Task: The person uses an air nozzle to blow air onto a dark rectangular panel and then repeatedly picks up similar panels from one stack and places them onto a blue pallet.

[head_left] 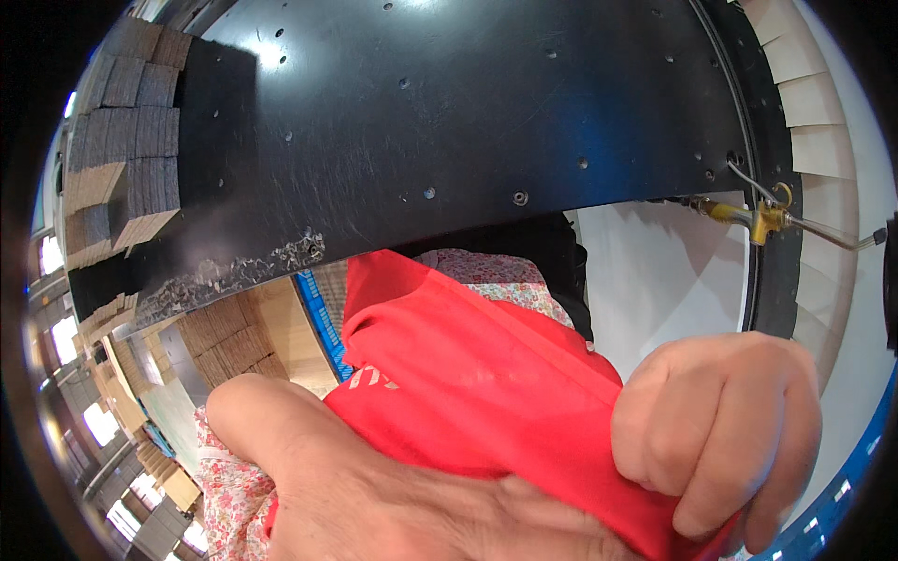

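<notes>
Red cloth (468,374) with a small pale print stretches across the middle, in front of the black panel's lower edge. My right hand (720,430) is closed in a fist on the cloth's right side, with fingers curled over its edge. Low in the picture, my left hand (393,505) lies across the front of the cloth with its back showing. The left fingers run stretched out toward the right hand, and their tips are cut off by the lower edge. A floral sleeve (229,496) covers my left forearm.
A large black panel (449,112) dotted with screws spans the top. Stacks of brown cardboard (140,140) stand at its left. At right, a yellow valve fitting (767,220) with thin hoses sits by the panel's edge. Floral fabric (505,276) shows behind the red cloth.
</notes>
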A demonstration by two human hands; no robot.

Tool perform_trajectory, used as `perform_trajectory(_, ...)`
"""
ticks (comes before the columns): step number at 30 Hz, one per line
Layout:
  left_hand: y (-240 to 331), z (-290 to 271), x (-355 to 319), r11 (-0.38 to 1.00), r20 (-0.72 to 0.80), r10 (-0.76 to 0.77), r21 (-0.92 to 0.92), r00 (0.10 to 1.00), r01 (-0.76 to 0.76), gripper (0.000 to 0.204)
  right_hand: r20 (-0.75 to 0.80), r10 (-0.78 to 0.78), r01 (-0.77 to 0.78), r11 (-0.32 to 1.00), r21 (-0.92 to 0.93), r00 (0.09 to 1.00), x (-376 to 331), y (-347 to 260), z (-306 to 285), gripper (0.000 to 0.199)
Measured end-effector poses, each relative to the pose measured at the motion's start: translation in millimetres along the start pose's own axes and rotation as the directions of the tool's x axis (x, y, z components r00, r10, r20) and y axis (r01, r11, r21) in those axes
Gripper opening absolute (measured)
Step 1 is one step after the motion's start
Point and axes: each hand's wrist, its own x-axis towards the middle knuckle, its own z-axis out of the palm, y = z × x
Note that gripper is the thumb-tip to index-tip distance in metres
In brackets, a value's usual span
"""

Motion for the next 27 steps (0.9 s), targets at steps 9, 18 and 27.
perform_trajectory(9, -17, 1, 0, 0.997, -0.008, 0.057, 0.052, 0.998, -0.057, 0.029, -0.674, -0.236, 0.517, 0.818, 0.251, 0.7, 14, 43, 70, 0.017)
perform_trajectory(18, -43, -12, 2, 0.941, 0.128, 0.33, 0.028, 0.935, -0.336, 0.038, -0.236, -0.114, 0.12, 0.993, 0.013, 0.965, 1, 19, 19, 0.014)
perform_trajectory(27, -31, -45, 5, 0.939, 0.332, 0.316, 0.023, 0.889, -0.343, 0.04, -0.075, 0.331, -0.333, 0.943, -0.012, 0.941, 14, -12, -1, 0.007)
